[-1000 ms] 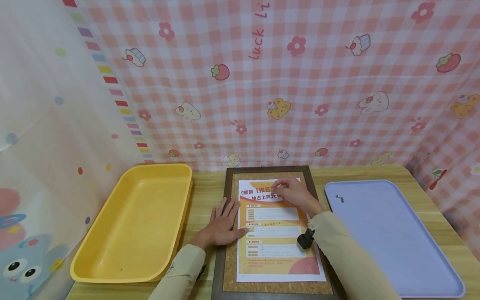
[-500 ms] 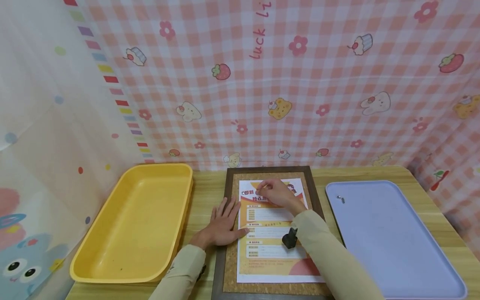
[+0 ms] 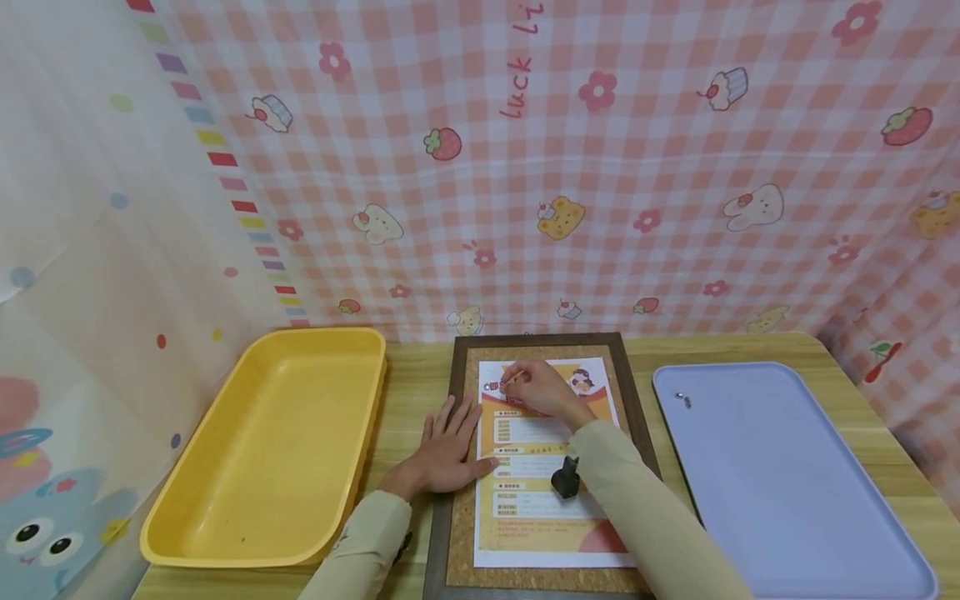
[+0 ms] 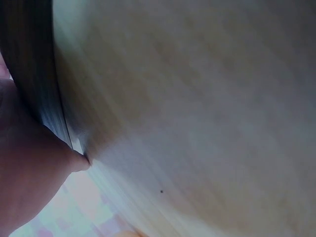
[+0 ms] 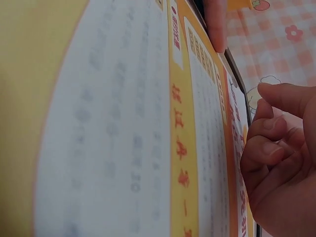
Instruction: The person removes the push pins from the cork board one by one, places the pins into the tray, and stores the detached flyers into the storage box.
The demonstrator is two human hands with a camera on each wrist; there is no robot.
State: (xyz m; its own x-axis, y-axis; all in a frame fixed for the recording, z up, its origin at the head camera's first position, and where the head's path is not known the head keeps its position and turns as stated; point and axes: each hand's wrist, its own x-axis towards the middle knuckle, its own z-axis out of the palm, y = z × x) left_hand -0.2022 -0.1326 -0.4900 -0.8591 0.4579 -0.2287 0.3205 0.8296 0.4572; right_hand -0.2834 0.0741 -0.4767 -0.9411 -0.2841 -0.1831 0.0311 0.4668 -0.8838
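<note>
A printed orange-and-white sheet (image 3: pixel 551 533) lies on a dark-framed cork board (image 3: pixel 461 550). My left hand (image 3: pixel 442 458) rests with fingers spread over the board's left frame, its thumb reaching onto the sheet's edge. Over the sheet's top left part is my right hand (image 3: pixel 543 392), fingers loosely bent. In the right wrist view, thumb and forefinger tips of the right hand (image 5: pixel 281 148) stand slightly apart, with nothing visible between them. A small round grey spot (image 5: pixel 234 85) shows near the sheet's corner; whether it is a pin or print is unclear.
To the left stands a deep yellow tray (image 3: pixel 262 450). A shallow lilac tray (image 3: pixel 787 483) lies to the right, with small shiny metal pieces (image 3: pixel 683 401) near its far left corner. A pink checked cloth (image 3: pixel 480 183) hangs behind the wooden table (image 3: pixel 412 375).
My right hand has moved left across the sheet's heading, uncovering the printed figure at its top right. The left hand has stayed in place.
</note>
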